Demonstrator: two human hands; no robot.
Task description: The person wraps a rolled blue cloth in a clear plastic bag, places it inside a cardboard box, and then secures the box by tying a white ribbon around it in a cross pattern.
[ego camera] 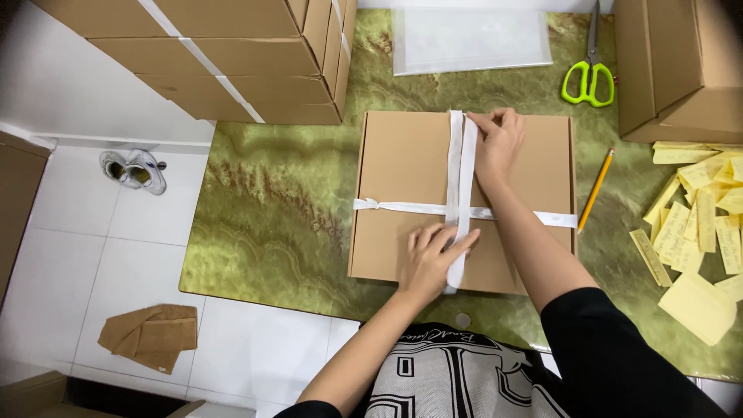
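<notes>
The left hand (435,259) lies flat, palm down, on the near half of a flat brown cardboard box (402,193), its fingers together and pressing the near run of a white ribbon (462,166) against the lid; it pins the band rather than closing around it. The right hand (496,143) is at the far edge of the box, fingers bent and pinched on the same ribbon where it comes over that edge.

That ribbon runs in 2 parallel strips from the far edge down toward the near edge, passing under the left hand's fingers. A second run crosses it from side to side, with a small twist or knot near the left edge of the lid and its other end reaching the right edge. Judging from this, the box is closed and both directions of the wrap are laid and crossed; what seems left is securing the ends, since no finished bow or final knot shows at the crossing, though the hands hide part of it.

The box sits on a green marbled table (279,201). Beside its right edge lies a yellow pencil (597,189), and further right a heap of pale yellow paper slips (700,224). Green-handled scissors (590,73) lie beyond the far right corner, near a clear plastic sheet (472,39). Stacked cardboard cartons (232,54), taped white, stand at the far left.
</notes>
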